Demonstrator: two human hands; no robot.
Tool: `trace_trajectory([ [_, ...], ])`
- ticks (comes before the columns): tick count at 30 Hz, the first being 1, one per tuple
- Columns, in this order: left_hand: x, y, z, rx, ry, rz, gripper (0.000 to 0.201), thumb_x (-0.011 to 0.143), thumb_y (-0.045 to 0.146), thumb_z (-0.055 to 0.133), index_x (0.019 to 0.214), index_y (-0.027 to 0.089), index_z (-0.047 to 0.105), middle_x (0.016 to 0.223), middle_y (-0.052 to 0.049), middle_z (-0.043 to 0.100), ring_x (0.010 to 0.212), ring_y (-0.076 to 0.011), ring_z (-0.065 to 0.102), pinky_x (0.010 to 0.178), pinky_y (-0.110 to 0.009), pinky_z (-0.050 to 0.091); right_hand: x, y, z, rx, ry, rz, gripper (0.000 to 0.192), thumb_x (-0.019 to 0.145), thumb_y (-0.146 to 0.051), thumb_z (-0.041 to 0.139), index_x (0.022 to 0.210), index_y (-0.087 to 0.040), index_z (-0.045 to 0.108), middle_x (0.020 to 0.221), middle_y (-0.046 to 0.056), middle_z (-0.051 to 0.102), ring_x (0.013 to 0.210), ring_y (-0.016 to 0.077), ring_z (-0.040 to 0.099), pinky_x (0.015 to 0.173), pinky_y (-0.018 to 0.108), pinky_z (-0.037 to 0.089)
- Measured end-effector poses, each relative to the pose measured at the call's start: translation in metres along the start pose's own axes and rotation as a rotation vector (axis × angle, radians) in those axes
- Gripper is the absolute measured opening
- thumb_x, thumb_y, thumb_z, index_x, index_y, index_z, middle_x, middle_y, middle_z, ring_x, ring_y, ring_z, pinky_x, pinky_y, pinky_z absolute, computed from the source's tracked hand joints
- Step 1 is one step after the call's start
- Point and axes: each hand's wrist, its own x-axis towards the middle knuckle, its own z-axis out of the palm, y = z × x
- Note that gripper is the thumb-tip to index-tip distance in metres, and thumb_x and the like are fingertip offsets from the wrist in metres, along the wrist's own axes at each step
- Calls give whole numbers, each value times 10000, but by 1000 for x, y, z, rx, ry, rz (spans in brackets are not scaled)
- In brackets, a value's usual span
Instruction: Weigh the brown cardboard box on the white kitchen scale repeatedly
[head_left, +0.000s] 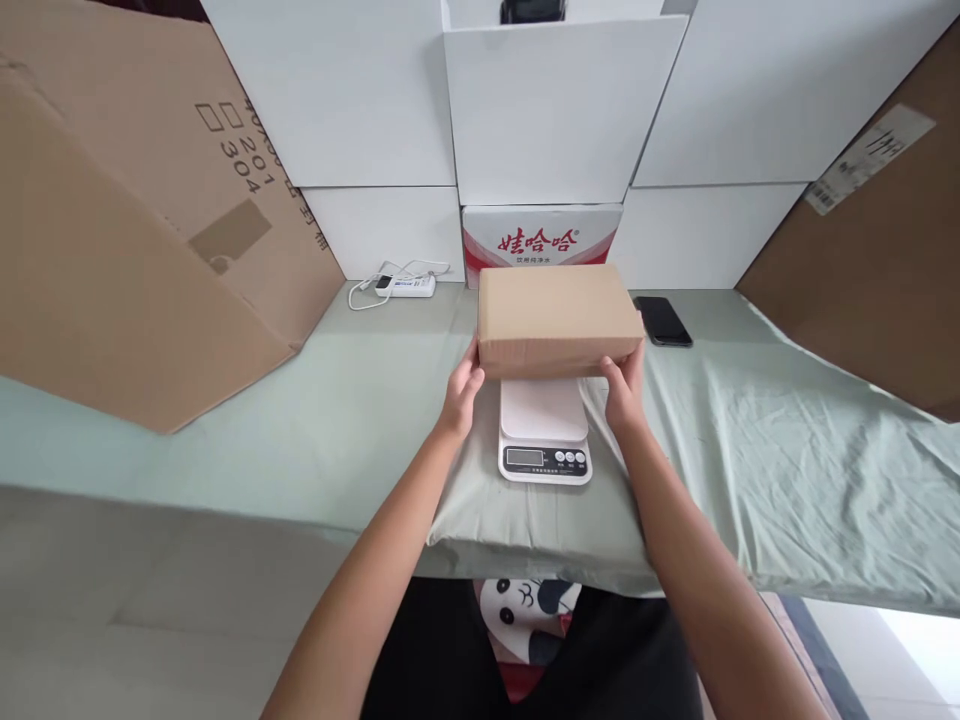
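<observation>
A closed brown cardboard box (559, 305) is gripped at its two ends, in front of the white boxes at the back. My left hand (459, 395) holds its left end, and my right hand (624, 388) grips the right end with the thumb on the near face. Just below the box in the picture lies a white digital kitchen scale (545, 425) with a small display and several round buttons. The box covers the far part of its platform; I cannot tell whether the two touch.
A black phone (663, 321) lies right of the box. A white power strip (405, 286) with its cable is at the back left. Large cardboard cartons (142, 210) (870, 230) stand on both sides. A red-and-white carton (541, 235) stands behind. Pale green cloth (322, 420) covers the table.
</observation>
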Motion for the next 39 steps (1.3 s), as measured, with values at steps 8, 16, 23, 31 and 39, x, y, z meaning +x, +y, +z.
trace_trajectory([
  [8,-60,21,4,-42,-96,-85,875,977,773,621,1682,262,536,1807,-104,498,1743,-393,361,1450,-567,315,-74,-26,-27,-75,56,54,810,922,-629,703,1665,-427,452,1704,67,559,1657,341,472,1442,671,243],
  [16,-57,23,4,-15,-45,-99,884,952,801,622,1652,263,581,1712,-121,619,1711,-404,426,1435,-595,332,-71,-17,-23,-58,74,89,661,895,-585,656,1530,-412,590,1527,75,691,1527,350,565,1369,699,360],
  [23,-58,17,2,-19,-18,-94,889,975,765,610,1672,216,550,1778,-132,535,1726,-395,396,1444,-570,305,-70,-10,-26,19,71,130,655,862,-621,714,1461,-368,642,1543,60,688,1546,342,555,1394,642,336],
  [31,-56,19,1,38,-41,-122,834,1033,721,542,1697,217,520,1795,-91,516,1741,-359,374,1459,-541,275,-66,-31,-27,243,98,186,789,874,-604,726,1610,-387,538,1742,21,549,1682,320,431,1436,572,274],
  [39,26,8,-8,69,-25,-138,766,1001,711,571,1552,187,666,1730,-117,602,1720,-370,412,1431,-546,312,33,17,-13,200,-8,77,955,761,-806,738,1589,-404,484,1776,34,460,1716,364,376,1410,620,317],
])
